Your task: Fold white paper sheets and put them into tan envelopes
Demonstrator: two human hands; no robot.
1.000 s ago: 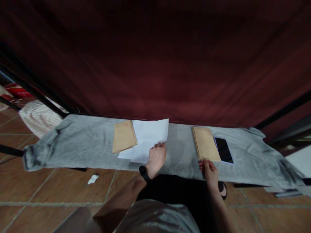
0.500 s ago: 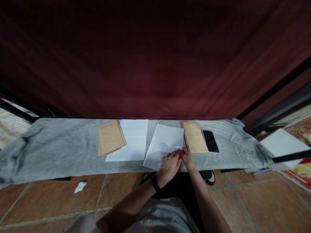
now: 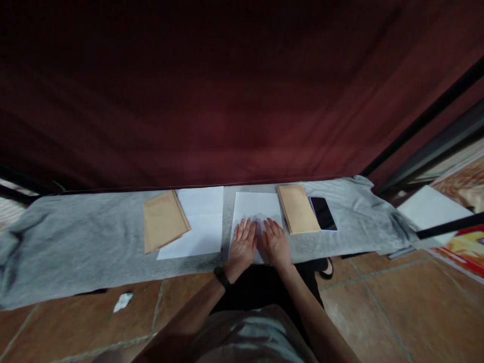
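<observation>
A white sheet of paper (image 3: 257, 202) lies in front of me on the grey cloth. My left hand (image 3: 243, 243) rests flat on its left part, fingers stretched forward, with a dark band on the wrist. On the right part of the same sheet lies my right hand (image 3: 276, 243), its fingers also extended. To the left is another white sheet (image 3: 206, 222), its left side partly under a stack of brown envelopes (image 3: 164, 222). Just right of my right hand sits a second brown envelope stack (image 3: 299, 209).
A phone (image 3: 323, 214) with a dark screen lies beside the right envelopes. The grey cloth (image 3: 94, 237) covers a long narrow surface against a dark red curtain (image 3: 242, 101). A crumpled white tissue (image 3: 123, 301) is on the tiled floor. Dark bars stand at both sides.
My hands were together at the sheet's near right corner; now they are apart and flat on it. The sheet has turned from slanted to nearly straight. The view has shifted slightly.
</observation>
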